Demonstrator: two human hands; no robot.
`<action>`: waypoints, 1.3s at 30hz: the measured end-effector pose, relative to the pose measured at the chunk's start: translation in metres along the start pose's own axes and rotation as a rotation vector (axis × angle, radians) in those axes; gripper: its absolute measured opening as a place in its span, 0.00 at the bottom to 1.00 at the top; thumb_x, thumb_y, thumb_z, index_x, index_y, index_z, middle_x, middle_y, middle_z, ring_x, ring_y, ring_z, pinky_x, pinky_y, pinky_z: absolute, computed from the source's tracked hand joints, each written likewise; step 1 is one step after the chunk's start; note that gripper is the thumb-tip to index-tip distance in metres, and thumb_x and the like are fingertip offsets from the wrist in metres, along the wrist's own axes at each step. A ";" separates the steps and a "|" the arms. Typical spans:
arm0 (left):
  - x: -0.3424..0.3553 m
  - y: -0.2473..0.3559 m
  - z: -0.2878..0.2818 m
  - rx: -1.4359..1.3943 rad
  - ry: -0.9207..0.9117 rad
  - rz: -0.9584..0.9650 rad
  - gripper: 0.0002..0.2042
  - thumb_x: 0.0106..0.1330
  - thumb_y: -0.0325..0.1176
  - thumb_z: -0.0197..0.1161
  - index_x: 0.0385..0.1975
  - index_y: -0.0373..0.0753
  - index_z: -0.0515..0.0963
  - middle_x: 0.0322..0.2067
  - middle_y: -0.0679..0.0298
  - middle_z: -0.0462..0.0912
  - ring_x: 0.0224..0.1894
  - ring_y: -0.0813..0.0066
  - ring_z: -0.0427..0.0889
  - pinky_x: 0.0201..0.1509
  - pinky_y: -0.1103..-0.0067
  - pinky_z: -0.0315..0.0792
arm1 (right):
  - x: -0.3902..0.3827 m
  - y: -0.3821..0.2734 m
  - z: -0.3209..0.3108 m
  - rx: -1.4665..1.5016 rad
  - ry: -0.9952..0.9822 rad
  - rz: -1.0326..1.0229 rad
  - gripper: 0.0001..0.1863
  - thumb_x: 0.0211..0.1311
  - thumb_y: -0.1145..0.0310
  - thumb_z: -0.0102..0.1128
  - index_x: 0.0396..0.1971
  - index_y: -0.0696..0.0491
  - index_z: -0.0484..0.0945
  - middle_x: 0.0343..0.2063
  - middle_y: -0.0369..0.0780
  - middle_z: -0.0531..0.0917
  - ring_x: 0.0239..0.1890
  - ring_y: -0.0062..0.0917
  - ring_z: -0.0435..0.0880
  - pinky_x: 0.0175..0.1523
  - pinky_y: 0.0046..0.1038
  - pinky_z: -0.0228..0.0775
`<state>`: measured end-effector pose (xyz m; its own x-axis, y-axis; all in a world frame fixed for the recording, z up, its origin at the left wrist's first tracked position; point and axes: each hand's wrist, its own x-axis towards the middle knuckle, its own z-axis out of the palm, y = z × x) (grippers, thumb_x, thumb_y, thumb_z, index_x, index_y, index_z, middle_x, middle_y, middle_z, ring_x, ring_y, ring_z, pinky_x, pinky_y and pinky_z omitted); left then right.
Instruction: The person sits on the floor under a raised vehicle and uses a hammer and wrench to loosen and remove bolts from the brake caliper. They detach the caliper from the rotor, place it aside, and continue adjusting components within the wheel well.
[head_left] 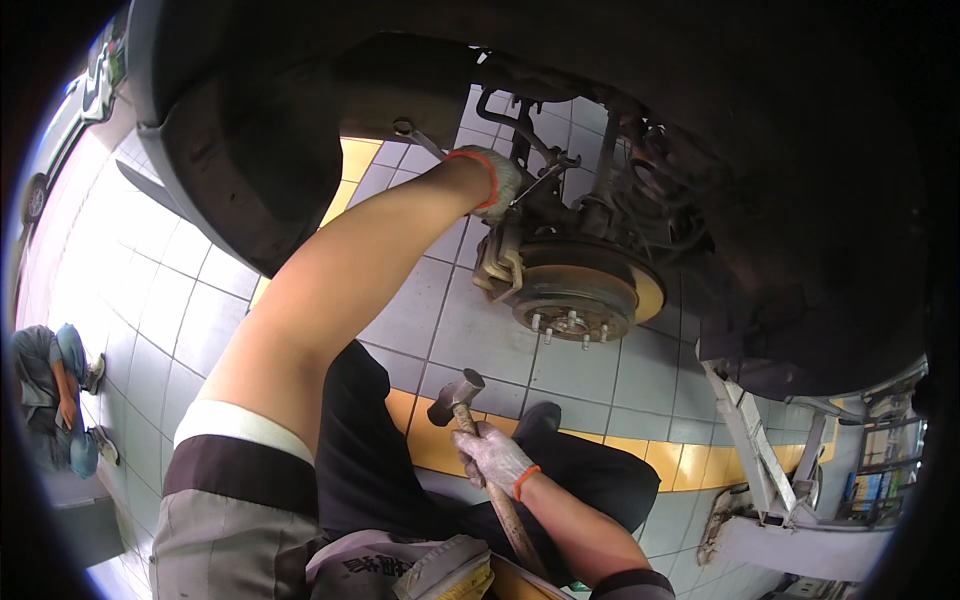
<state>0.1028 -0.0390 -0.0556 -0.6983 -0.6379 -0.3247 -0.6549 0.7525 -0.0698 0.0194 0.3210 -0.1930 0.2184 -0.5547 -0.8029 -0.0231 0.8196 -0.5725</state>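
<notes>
**Hammer gripped low, left glove among wrenches at the exposed brake**

Below the middle of the frame, a hammer [506, 516] is grasped by the gloved right hand [497, 457], its wooden handle closed in the fingers just under the head. The head is raised toward the upper left, apart from the brake parts.

In the upper middle, the gloved left hand [503, 186] is held beside the suspension. At its left a ring-end wrench [428, 143] is seen, at its right an open-end wrench [543, 183]; the shafts are set at different angles. The fingers are hidden, so whether either wrench is grasped cannot be told.

Right of centre, a rusty brake disc [574, 284] is exposed, with bare wheel studs [571, 318] pointed downward in the frame. A caliper bracket [504, 265] is seated at its left edge. At the lower right, a white lift arm [745, 432] is seen; at the far left, another person [45, 395] is partly shown.
</notes>
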 end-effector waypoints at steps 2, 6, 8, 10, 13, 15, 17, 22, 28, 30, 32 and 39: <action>-0.005 0.002 0.011 0.015 0.074 0.004 0.14 0.57 0.34 0.63 0.40 0.36 0.89 0.39 0.50 0.90 0.43 0.48 0.89 0.47 0.60 0.83 | -0.001 -0.002 0.001 -0.023 -0.008 0.024 0.15 0.75 0.57 0.60 0.37 0.52 0.68 0.21 0.35 0.71 0.14 0.21 0.70 0.20 0.29 0.65; -0.013 0.002 0.022 -0.012 0.175 -0.020 0.13 0.59 0.32 0.59 0.37 0.37 0.89 0.39 0.50 0.90 0.44 0.46 0.89 0.49 0.58 0.83 | -0.006 -0.003 0.005 -0.096 -0.027 -0.015 0.15 0.75 0.58 0.60 0.37 0.53 0.68 0.21 0.35 0.72 0.15 0.21 0.71 0.19 0.29 0.65; -0.015 -0.004 0.017 -0.028 0.182 0.001 0.12 0.62 0.35 0.60 0.33 0.37 0.89 0.38 0.51 0.90 0.43 0.48 0.89 0.47 0.60 0.83 | -0.008 0.000 0.005 -0.077 -0.027 -0.042 0.15 0.75 0.58 0.60 0.37 0.53 0.68 0.22 0.35 0.73 0.15 0.21 0.72 0.19 0.29 0.66; -0.010 -0.018 0.001 -0.062 -0.073 -0.108 0.12 0.62 0.35 0.61 0.33 0.36 0.89 0.38 0.51 0.90 0.42 0.49 0.89 0.46 0.61 0.83 | -0.010 0.004 0.004 -0.072 -0.041 -0.042 0.16 0.75 0.58 0.60 0.37 0.54 0.69 0.22 0.36 0.73 0.15 0.21 0.72 0.20 0.30 0.67; -0.011 -0.028 -0.005 0.039 -0.066 -0.086 0.10 0.61 0.31 0.60 0.33 0.37 0.89 0.38 0.53 0.91 0.40 0.53 0.90 0.43 0.62 0.83 | -0.009 0.007 0.002 -0.130 -0.003 -0.022 0.15 0.75 0.58 0.61 0.38 0.54 0.69 0.22 0.36 0.73 0.16 0.21 0.72 0.20 0.30 0.67; -0.016 -0.030 0.003 0.139 0.062 -0.006 0.10 0.60 0.30 0.60 0.33 0.39 0.90 0.39 0.54 0.91 0.40 0.54 0.90 0.42 0.62 0.83 | -0.007 0.008 0.001 -0.094 0.000 -0.023 0.15 0.75 0.58 0.61 0.37 0.53 0.69 0.21 0.35 0.72 0.15 0.21 0.71 0.20 0.29 0.66; -0.023 -0.027 0.017 0.162 0.226 -0.026 0.12 0.68 0.40 0.63 0.38 0.40 0.88 0.38 0.53 0.90 0.45 0.50 0.88 0.49 0.58 0.81 | -0.004 0.008 0.000 -0.045 0.018 -0.005 0.15 0.75 0.58 0.61 0.37 0.52 0.68 0.21 0.35 0.72 0.15 0.20 0.70 0.19 0.29 0.65; -0.042 -0.014 0.045 -0.004 0.310 -0.075 0.11 0.70 0.38 0.59 0.40 0.42 0.87 0.39 0.52 0.89 0.45 0.50 0.88 0.51 0.58 0.80 | -0.001 0.004 0.001 -0.042 0.014 -0.012 0.14 0.74 0.59 0.61 0.38 0.53 0.68 0.21 0.35 0.71 0.14 0.21 0.70 0.19 0.30 0.65; -0.019 -0.004 0.006 0.057 0.016 0.029 0.14 0.70 0.35 0.57 0.42 0.38 0.88 0.41 0.49 0.89 0.46 0.48 0.88 0.51 0.59 0.80 | 0.006 0.003 0.006 -0.068 -0.006 0.048 0.15 0.74 0.58 0.61 0.38 0.52 0.69 0.22 0.34 0.71 0.15 0.21 0.71 0.20 0.29 0.64; -0.011 -0.003 -0.006 0.078 -0.079 0.048 0.14 0.70 0.36 0.57 0.41 0.37 0.89 0.40 0.49 0.89 0.45 0.48 0.88 0.49 0.59 0.80 | 0.011 0.001 0.009 -0.065 -0.008 0.060 0.15 0.74 0.58 0.61 0.38 0.52 0.69 0.22 0.34 0.71 0.16 0.20 0.71 0.20 0.28 0.65; -0.010 -0.009 -0.010 0.059 -0.106 0.026 0.15 0.70 0.37 0.57 0.41 0.38 0.89 0.39 0.50 0.89 0.44 0.49 0.88 0.49 0.60 0.80 | 0.014 0.000 0.011 -0.074 -0.019 0.069 0.16 0.74 0.57 0.62 0.39 0.52 0.69 0.22 0.34 0.71 0.17 0.20 0.71 0.21 0.28 0.65; -0.028 -0.018 0.031 -0.004 0.380 0.040 0.11 0.65 0.38 0.62 0.37 0.42 0.88 0.34 0.55 0.89 0.42 0.50 0.88 0.48 0.58 0.80 | 0.013 0.004 0.012 -0.129 -0.020 -0.002 0.16 0.74 0.57 0.60 0.38 0.55 0.71 0.21 0.36 0.73 0.17 0.22 0.73 0.21 0.30 0.68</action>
<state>0.1430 -0.0297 -0.0742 -0.7802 -0.6239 0.0461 -0.6256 0.7778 -0.0606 0.0342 0.3192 -0.2039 0.2383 -0.5521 -0.7990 -0.1478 0.7925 -0.5917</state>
